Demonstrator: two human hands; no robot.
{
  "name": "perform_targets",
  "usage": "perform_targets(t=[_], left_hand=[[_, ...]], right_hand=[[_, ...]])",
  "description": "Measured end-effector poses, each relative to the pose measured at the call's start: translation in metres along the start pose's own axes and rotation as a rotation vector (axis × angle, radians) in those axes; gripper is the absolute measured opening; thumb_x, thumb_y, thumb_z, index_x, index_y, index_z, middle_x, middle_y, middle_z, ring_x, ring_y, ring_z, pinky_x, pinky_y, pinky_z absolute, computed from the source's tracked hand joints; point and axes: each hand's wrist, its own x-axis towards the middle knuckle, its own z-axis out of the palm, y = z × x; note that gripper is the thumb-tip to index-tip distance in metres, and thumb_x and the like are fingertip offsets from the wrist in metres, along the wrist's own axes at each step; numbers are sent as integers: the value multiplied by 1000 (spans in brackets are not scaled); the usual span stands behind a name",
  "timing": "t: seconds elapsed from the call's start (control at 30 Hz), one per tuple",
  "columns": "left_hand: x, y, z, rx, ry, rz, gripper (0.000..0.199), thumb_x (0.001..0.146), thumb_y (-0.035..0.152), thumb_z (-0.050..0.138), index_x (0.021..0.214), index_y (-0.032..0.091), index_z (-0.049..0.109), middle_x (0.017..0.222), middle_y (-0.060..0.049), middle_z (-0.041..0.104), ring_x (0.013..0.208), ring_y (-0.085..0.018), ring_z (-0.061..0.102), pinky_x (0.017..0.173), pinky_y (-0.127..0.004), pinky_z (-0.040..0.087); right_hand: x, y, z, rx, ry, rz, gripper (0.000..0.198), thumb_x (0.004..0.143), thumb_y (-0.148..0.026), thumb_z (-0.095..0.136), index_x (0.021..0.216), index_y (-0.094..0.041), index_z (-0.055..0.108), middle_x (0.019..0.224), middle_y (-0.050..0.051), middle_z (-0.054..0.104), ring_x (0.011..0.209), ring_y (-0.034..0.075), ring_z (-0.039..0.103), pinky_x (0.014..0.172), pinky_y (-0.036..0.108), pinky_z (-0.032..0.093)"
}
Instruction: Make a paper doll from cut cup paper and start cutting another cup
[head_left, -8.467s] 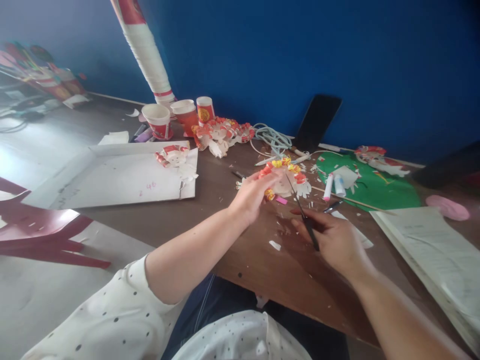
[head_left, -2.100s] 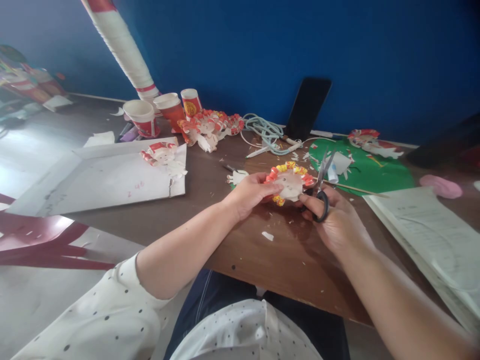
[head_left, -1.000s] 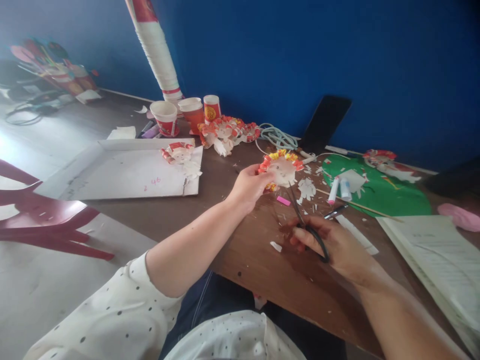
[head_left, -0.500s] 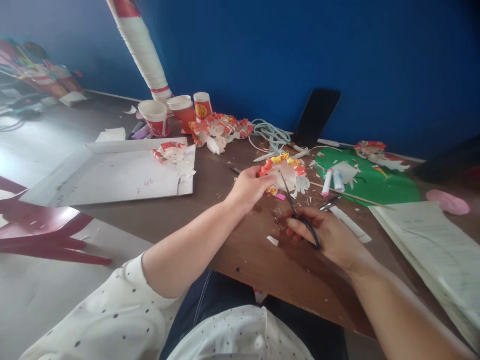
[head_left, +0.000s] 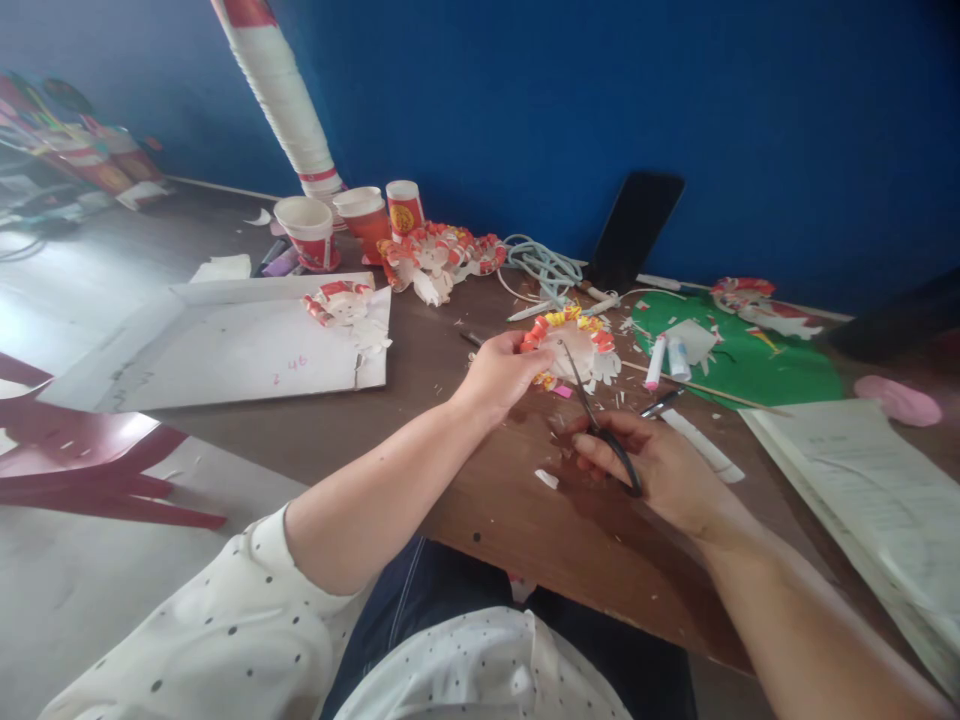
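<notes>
My left hand (head_left: 499,375) pinches the near left side of a paper-cup flower (head_left: 574,350), its cut strips curled into red, orange and yellow rolls around a pale middle. In my right hand (head_left: 637,460) is a pair of black-handled scissors (head_left: 594,424). Their blades point up and away, with the tip over the flower's pale middle; whether the tip touches it I cannot tell. Paper scraps lie on the table below, among them a white piece (head_left: 547,479) and a small pink one (head_left: 562,392).
Red-and-white paper cups (head_left: 307,230) and more curled paper flowers (head_left: 439,258) stand at the back. A white board (head_left: 225,350) lies left. Rightward are a green disc (head_left: 795,375), glue sticks (head_left: 677,360), a stick (head_left: 720,393) and papers (head_left: 862,480). A phone (head_left: 637,228) leans on the wall.
Almost nothing differs. Both hands keep their hold on the flower and the scissors, and the view has shifted very slightly.
</notes>
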Motion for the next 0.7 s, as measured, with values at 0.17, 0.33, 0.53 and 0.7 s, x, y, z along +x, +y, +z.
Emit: perform_targets(t=[0.17,0.33,0.53,0.7], left_hand=[[-1,1,0,-10,7,-4,16,69,20,65,84,15,65,64,0,60,58,-9,52,58,-23,38],[-1,0,-1,-4,-10,11,14,70,20,65,82,15,64,64,0,60,58,-9,52,59,-23,40],[-2,1,-2,35,-11,31,16,70,23,66,83,15,64,66,-1,60,64,-11,55,64,-25,42],[-4,4,-3,105,2,62,19,69,25,66,85,15,65,69,-1,61,64,-11,53,63,-24,42]], right_hand=[[0,1,0,3,4,3,40,71,-50,76,96,-19,67,69,-1,65,59,11,55,54,22,44],[0,0,0,-5,10,2,40,70,-50,76,95,-19,67,68,-1,65,59,12,56,54,22,44],[-1,0,0,-28,8,14,42,74,-55,71,95,-19,67,65,0,64,57,11,55,53,22,44],[-1,-2,1,-7,24,40,43,72,-57,72,94,-20,68,62,-2,63,54,10,53,52,21,43]])
